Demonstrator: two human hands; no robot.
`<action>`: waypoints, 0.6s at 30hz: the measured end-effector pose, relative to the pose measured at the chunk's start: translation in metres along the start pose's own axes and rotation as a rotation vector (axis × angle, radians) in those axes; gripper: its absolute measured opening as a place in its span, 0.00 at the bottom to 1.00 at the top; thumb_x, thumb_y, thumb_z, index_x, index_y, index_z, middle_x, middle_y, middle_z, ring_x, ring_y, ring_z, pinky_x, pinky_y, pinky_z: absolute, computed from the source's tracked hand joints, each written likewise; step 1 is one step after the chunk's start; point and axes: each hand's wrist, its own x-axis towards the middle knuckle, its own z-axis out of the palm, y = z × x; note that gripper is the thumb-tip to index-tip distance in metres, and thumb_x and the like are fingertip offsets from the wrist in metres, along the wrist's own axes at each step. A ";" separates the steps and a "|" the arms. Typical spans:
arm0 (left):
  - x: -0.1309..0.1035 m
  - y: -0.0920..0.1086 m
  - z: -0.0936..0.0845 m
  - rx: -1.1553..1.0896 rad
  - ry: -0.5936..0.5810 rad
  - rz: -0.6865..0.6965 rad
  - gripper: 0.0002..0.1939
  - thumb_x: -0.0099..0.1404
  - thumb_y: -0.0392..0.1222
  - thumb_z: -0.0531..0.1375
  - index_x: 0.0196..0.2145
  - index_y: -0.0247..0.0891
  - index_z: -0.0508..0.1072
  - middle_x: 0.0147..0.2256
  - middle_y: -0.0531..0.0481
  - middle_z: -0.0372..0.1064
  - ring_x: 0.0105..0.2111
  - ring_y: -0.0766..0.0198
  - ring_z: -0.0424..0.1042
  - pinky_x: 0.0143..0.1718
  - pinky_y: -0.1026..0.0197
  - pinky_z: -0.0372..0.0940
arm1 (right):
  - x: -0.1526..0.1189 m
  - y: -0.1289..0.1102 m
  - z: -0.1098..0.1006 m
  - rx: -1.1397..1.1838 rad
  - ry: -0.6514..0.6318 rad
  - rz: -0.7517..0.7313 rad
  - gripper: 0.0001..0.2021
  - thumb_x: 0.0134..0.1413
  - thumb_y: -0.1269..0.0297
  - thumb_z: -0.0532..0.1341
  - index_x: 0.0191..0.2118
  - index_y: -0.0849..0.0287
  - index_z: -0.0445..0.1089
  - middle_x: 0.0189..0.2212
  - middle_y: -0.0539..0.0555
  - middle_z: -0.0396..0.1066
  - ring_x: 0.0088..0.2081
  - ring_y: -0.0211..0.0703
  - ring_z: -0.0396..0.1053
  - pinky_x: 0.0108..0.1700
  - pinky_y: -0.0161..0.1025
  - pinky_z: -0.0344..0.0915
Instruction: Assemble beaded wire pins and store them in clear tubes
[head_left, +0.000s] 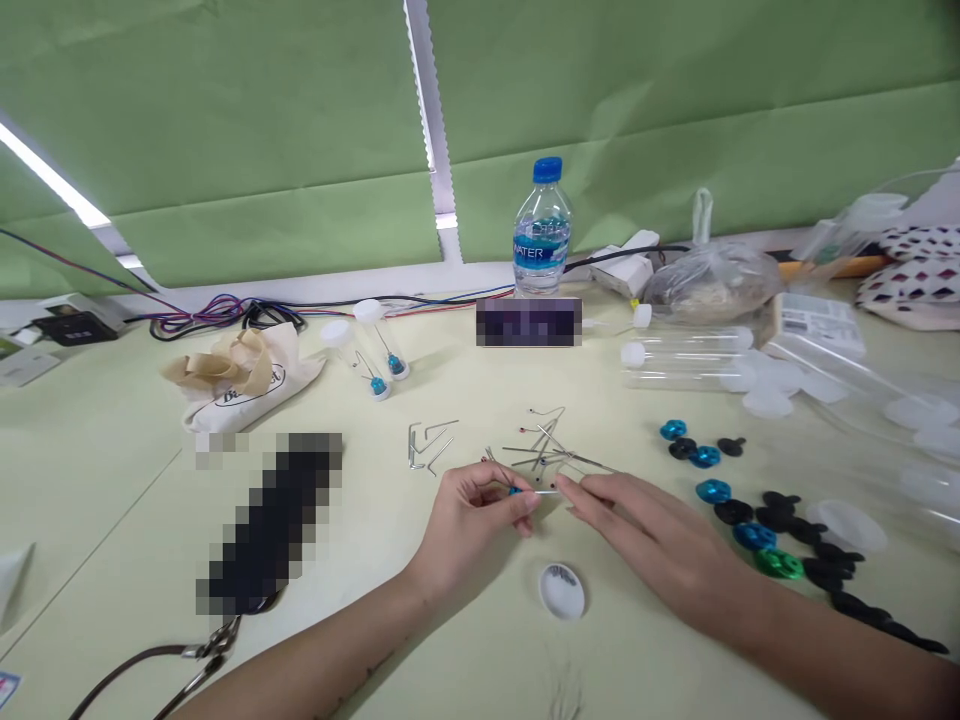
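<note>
Near the middle of the table, my left hand [480, 510] pinches a small blue part [514, 491], mostly hidden by the fingers. A thin metal rod [547, 492] reaches from it to the fingertips of my right hand [645, 530], which are pressed together at its end. Just beyond the hands lies a loose pile of thin wires [551, 450], some with small coloured ends. Several bent metal keys [427, 445] rest to the left of the pile. Below the hands sits a white round cap [562, 592] with tiny metal pieces inside.
Blue, black and green parts [754, 537] spread at the right, near clear tubes [686, 358]. A water bottle [541, 240] stands at the back. Two capped tubes [367, 350], a cloth bag [251, 380] and a blurred dark object [274, 525] are at the left.
</note>
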 end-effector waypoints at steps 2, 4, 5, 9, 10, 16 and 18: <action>0.000 0.000 0.000 0.008 0.000 -0.008 0.08 0.56 0.43 0.65 0.28 0.34 0.74 0.21 0.51 0.68 0.24 0.66 0.68 0.32 0.60 0.62 | 0.000 0.001 -0.004 -0.008 -0.007 -0.037 0.21 0.62 0.77 0.49 0.60 0.66 0.57 0.40 0.59 0.72 0.42 0.45 0.70 0.46 0.41 0.68; 0.000 -0.001 0.000 0.012 -0.004 -0.009 0.08 0.57 0.43 0.65 0.28 0.35 0.74 0.20 0.51 0.68 0.24 0.66 0.68 0.32 0.60 0.63 | 0.001 0.001 -0.007 -0.009 -0.002 -0.059 0.20 0.62 0.77 0.48 0.59 0.67 0.58 0.39 0.59 0.72 0.42 0.45 0.70 0.45 0.41 0.69; 0.000 -0.002 0.000 0.011 -0.006 -0.008 0.08 0.57 0.43 0.65 0.28 0.35 0.74 0.20 0.51 0.68 0.24 0.66 0.68 0.32 0.60 0.63 | 0.001 0.000 -0.007 -0.010 -0.001 -0.062 0.20 0.62 0.77 0.47 0.59 0.66 0.58 0.39 0.59 0.72 0.42 0.45 0.70 0.45 0.41 0.69; 0.000 -0.004 0.002 0.005 0.006 0.002 0.07 0.56 0.41 0.65 0.28 0.35 0.75 0.21 0.52 0.68 0.23 0.67 0.68 0.29 0.61 0.63 | 0.001 -0.001 -0.008 0.003 -0.011 -0.045 0.19 0.63 0.76 0.45 0.57 0.64 0.61 0.40 0.58 0.73 0.42 0.44 0.71 0.44 0.39 0.69; 0.000 -0.004 0.002 0.004 0.017 0.004 0.07 0.55 0.41 0.66 0.28 0.35 0.75 0.21 0.52 0.68 0.23 0.67 0.68 0.29 0.62 0.63 | 0.001 -0.002 -0.008 0.004 -0.003 -0.043 0.19 0.63 0.76 0.45 0.57 0.64 0.61 0.40 0.58 0.73 0.42 0.43 0.71 0.44 0.39 0.69; 0.000 -0.005 0.002 0.005 0.040 0.003 0.06 0.53 0.39 0.67 0.30 0.35 0.76 0.23 0.51 0.70 0.24 0.68 0.67 0.29 0.63 0.63 | 0.000 -0.003 -0.006 0.039 -0.001 -0.023 0.20 0.64 0.74 0.44 0.58 0.61 0.60 0.41 0.57 0.73 0.43 0.42 0.71 0.44 0.38 0.69; -0.001 -0.006 0.002 -0.003 0.045 0.014 0.06 0.54 0.38 0.66 0.31 0.35 0.76 0.25 0.51 0.71 0.24 0.68 0.67 0.30 0.63 0.64 | -0.001 -0.003 -0.006 0.056 -0.025 0.002 0.19 0.64 0.74 0.44 0.57 0.61 0.61 0.41 0.56 0.73 0.42 0.41 0.71 0.44 0.37 0.69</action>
